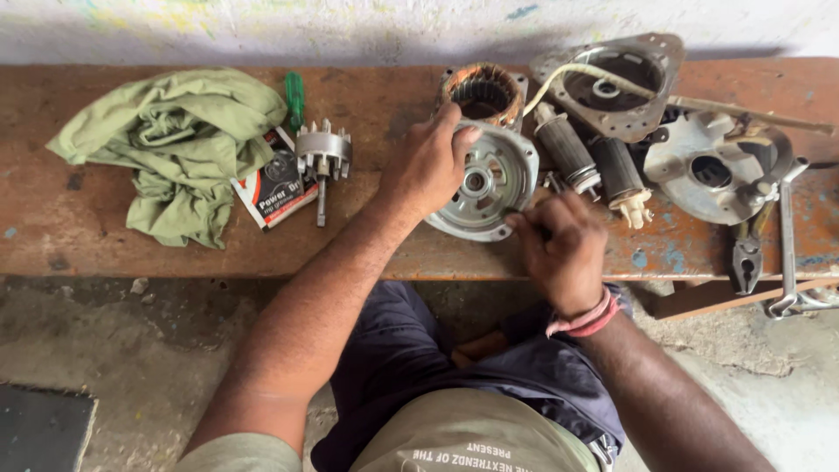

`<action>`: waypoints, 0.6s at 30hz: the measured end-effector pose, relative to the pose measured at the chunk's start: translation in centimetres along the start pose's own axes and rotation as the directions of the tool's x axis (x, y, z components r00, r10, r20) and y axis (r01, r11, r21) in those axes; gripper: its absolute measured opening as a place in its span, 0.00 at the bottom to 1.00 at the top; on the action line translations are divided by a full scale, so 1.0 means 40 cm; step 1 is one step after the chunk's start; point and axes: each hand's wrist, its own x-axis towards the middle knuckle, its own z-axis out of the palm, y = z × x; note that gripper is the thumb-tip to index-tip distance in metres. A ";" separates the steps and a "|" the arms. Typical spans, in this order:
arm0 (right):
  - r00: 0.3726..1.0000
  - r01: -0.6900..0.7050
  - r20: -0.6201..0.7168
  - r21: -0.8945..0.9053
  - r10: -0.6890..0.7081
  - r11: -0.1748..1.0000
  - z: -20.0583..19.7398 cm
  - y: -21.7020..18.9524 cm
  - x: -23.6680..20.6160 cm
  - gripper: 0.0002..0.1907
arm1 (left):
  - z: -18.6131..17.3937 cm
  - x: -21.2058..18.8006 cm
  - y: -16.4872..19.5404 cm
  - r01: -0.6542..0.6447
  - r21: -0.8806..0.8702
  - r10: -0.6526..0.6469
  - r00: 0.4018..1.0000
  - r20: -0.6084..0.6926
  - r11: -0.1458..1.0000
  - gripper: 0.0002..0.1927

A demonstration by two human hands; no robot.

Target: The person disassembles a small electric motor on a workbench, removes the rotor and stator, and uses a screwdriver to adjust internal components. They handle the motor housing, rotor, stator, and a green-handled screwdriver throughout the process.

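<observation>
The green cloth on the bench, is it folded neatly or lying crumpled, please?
Crumpled. The green cloth lies in a loose, creased heap at the left end of the bench, partly covering a small packet.

- The worktop [105,253] carries every part; a wall stands behind it.
- A cloth [175,140] lies at the left end, a screwdriver [294,98] just right of it.
- A packet [278,185] lies under the cloth's right edge, a rotor [323,157] beside it.
- The end cover [489,183] sits mid-worktop, between the left hand [428,166] and right hand [559,245].
- The stator [483,92] stands behind the cover.
- 2 cylinders [590,162] lie right of the cover, a bracket plate [625,83] behind them.
- Pliers [747,253] lie at the right end.
</observation>
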 end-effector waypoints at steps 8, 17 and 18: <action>0.996 -0.053 -0.069 -0.058 0.049 0.997 -0.006 -0.003 0.033 0.15 | 0.008 -0.001 -0.007 -0.080 -0.026 0.079 0.996 -0.050 0.996 0.13; 0.997 -0.041 -0.071 -0.039 0.038 0.998 -0.005 0.022 0.033 0.14 | -0.002 0.005 -0.002 0.066 -0.029 -0.062 0.993 0.100 0.997 0.14; 0.997 -0.055 -0.062 -0.024 0.054 0.998 -0.005 0.020 0.039 0.14 | 0.000 0.004 -0.001 0.041 -0.041 -0.038 0.997 0.072 0.998 0.14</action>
